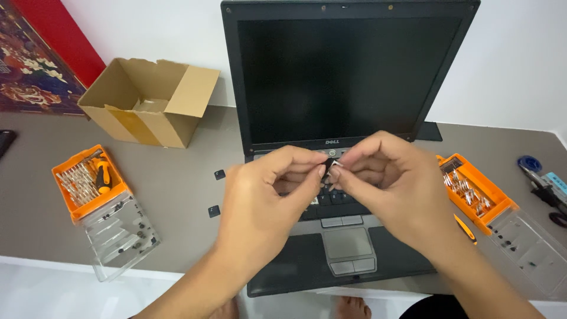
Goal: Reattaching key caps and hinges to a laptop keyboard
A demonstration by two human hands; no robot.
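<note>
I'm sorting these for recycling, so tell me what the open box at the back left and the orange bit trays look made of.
Open box: corrugated cardboard, matte brown, with raw torn flap edges.
Left orange bit tray: apparently moulded plastic, glossy orange, with a hinged clear lid, also plastic by its transparency. The bits inside look metallic.
Right orange bit tray: seemingly the same plastic.

A grey-brown tabletop (pixel 177 189) runs the width of the view, set against a plain white wall (pixel 514 59). At the far left a red panel (pixel 65 35) and a dark patterned hanging (pixel 23 65) lean together. Pale floor (pixel 53 295) shows below the near edge. The light is soft and even.
</note>
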